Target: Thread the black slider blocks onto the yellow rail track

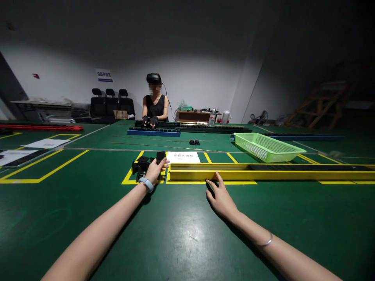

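A long yellow rail [199, 175], a channel with a dark inside farther along, lies across the table to the right. At its left end my left hand [154, 171] has its fingers around a black block [160, 156], partly hidden behind the hand. Several black plastic pieces [142, 166] sit just left of that hand, inside a yellow taped outline. My right hand [221, 195] is open, fingers bent and apart, its index fingertip at the near side of the rail. Behind the rail's left end is a white paper label [183, 157] with printed characters.
A light green basket [263, 150] stands behind the rail at right. Two small black pieces [194, 142] and thin rods lie farther back. Across the table a person [155, 103] in black gloves handles a blue rail [154, 133]. Papers [47, 143] lie at left.
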### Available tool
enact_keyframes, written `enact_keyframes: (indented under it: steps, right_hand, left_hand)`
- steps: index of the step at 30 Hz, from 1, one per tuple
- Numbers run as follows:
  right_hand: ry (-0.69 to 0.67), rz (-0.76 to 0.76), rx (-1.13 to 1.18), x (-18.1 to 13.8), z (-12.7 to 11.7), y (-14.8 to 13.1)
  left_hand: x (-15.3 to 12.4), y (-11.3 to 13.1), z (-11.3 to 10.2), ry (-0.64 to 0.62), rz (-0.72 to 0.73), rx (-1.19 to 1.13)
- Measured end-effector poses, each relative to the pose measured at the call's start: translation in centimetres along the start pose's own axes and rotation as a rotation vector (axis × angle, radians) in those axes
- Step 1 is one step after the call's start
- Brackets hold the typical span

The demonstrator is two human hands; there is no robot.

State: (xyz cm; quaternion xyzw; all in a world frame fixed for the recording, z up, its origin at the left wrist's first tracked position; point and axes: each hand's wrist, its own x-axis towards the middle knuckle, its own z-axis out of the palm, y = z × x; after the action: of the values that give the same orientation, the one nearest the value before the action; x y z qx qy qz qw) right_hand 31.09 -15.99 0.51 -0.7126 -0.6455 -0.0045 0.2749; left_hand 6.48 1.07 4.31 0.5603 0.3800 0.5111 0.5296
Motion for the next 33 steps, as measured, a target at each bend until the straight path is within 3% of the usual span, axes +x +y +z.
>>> enact_keyframes:
  steps: [4, 11, 15, 23, 33]
  right_hand:
    - [-0.005, -0.006, 0.003, 0.0, 0.1, 0.2]
    - [-0.008, -0.014, 0.002, 0.1, 0.2, 0.3]
    - [-0.01, -0.019, 0.01, 0.1, 0.3, 0.4]
    - [-0.006, -0.026, 0.017, 0.1, 0.3, 0.5]
    - [-0.013, -0.021, 0.004, 0.1, 0.3, 0.6]
  left_hand:
    - [1.1, -2.8, -2.2, 0.057, 0.021, 0.084]
    - [2.6, -2.9, -4.7, 0.21, 0.036, 0.211]
    - [2.3, -3.0, -3.8, 0.11, 0.025, 0.105]
    - [0.0, -3.2, -0.3, -0.02, -0.137, -0.269]
    - [-0.7, -2.9, -0.2, -0.073, -0.119, -0.161]
